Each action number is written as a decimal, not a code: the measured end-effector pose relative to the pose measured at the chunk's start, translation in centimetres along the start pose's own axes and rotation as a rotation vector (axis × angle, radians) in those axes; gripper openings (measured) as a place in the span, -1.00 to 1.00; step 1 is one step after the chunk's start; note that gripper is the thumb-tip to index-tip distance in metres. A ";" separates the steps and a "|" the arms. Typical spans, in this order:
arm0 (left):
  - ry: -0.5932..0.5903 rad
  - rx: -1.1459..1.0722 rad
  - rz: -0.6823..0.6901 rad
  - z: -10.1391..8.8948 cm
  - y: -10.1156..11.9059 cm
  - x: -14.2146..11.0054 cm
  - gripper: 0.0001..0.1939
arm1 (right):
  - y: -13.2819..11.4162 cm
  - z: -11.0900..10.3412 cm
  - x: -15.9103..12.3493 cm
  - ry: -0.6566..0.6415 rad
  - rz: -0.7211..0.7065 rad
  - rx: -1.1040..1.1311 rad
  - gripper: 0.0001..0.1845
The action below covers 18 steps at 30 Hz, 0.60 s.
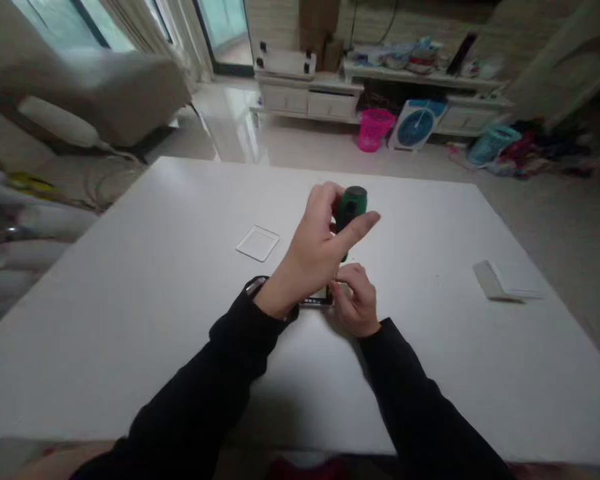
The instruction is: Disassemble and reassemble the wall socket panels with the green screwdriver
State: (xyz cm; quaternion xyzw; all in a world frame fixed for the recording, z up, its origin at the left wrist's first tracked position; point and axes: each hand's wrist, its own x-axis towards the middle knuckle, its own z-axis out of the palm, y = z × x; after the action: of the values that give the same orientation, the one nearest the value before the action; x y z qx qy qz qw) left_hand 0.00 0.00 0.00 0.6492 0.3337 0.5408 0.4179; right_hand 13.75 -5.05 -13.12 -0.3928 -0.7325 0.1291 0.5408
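My left hand (313, 247) is wrapped round the green and black handle of a screwdriver (353, 203), which stands nearly upright with its shaft pointing down. Below it, my right hand (356, 299) has its fingers pinched together by the shaft's lower end. What those fingers hold is hidden. Under both hands lies a small flat rectangular object (317, 301) with a dark, marked edge, mostly covered by my left wrist. A clear square plate (258, 243) with rounded corners rests flat on the table, left of my left hand.
The white table (170, 347) spreads all round my hands. A small white folded card or box (510, 280) sits near its right edge. Past the far edge are a pink basket (374, 130), a blue and white fan (416, 125) and a low white cabinet (305, 100).
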 end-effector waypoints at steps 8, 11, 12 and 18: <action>0.064 0.057 0.082 -2.2 1.7 0.6 -0.65 | 1.4 -0.9 0.2 -0.208 0.189 -0.021 -0.30; 0.154 0.091 0.120 -4.0 2.1 1.0 -0.59 | 2.1 -0.9 0.0 -0.348 0.186 -0.054 0.14; 0.177 0.091 0.137 -4.5 2.2 1.1 -0.60 | 2.2 -0.8 -0.1 -0.386 0.188 -0.065 0.19; 0.217 0.140 0.150 -5.2 2.5 1.3 -0.51 | 2.7 -1.0 -0.1 -0.388 0.180 -0.058 0.07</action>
State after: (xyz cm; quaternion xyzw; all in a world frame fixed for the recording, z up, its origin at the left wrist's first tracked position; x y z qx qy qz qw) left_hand -4.94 1.02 3.14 0.6375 0.3643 0.6130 0.2917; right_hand 15.87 -3.58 -14.51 -0.4398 -0.7881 0.2291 0.3646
